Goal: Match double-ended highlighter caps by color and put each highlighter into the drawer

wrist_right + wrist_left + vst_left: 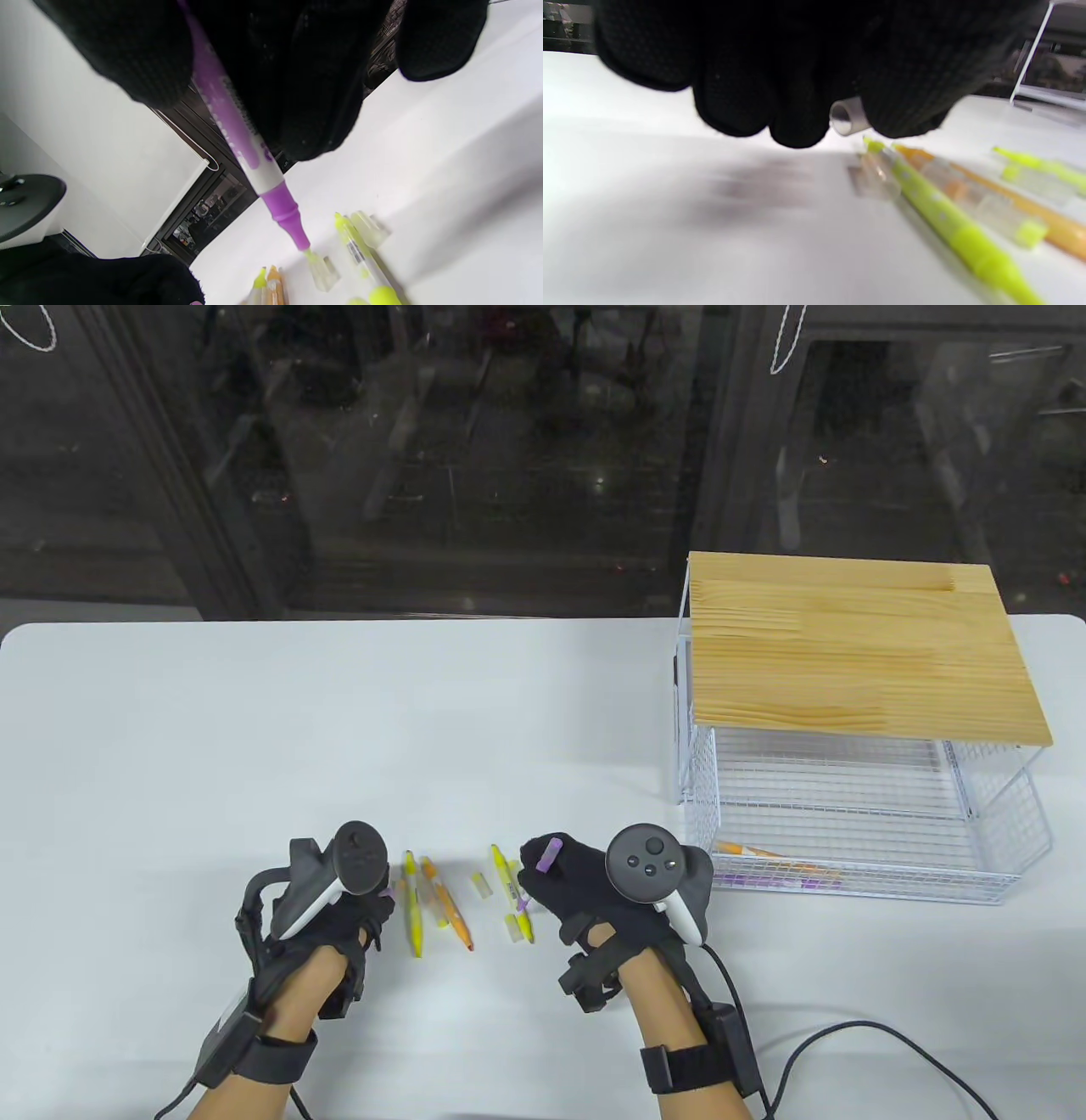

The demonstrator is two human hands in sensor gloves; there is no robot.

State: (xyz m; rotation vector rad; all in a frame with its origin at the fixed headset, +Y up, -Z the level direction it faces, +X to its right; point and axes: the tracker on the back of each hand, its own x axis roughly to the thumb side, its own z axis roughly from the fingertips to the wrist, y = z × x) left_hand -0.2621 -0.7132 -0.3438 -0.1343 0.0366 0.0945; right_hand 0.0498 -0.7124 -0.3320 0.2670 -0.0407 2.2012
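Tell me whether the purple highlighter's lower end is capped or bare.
Bare. In the right wrist view the purple highlighter, gripped by the right hand, shows an exposed purple tip with no cap over it.

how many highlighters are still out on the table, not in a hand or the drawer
3. A yellow highlighter and an orange highlighter lie side by side near the left hand; another yellow highlighter lies by the right hand, which may hide more.

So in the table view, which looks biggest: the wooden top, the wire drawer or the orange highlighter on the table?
1. Wooden top
2. Wire drawer, partly hidden under the top
3. Orange highlighter, much the smallest
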